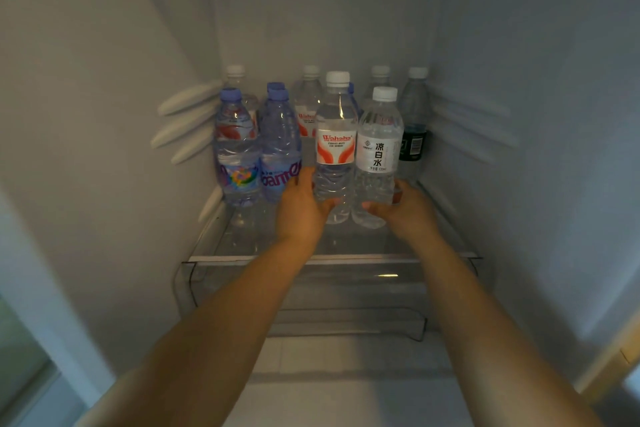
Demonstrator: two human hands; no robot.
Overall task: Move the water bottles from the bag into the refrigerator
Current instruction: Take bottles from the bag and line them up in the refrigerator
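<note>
Both my arms reach into the refrigerator. My left hand (300,210) grips the lower part of a clear bottle with a red and white label (335,146), standing upright on the glass shelf (242,243). My right hand (403,210) grips the base of a clear bottle with a white label (378,149) right beside it. Two blue-capped bottles (258,149) stand to the left. Behind are several more white-capped bottles (309,97) and one with a dark label (414,128). The bag is out of view.
The refrigerator's white side walls (104,114) close in left and right, with shelf rails (187,121) on the left wall. A clear drawer (311,295) sits below the shelf. Bare shelf lies in front of the bottles.
</note>
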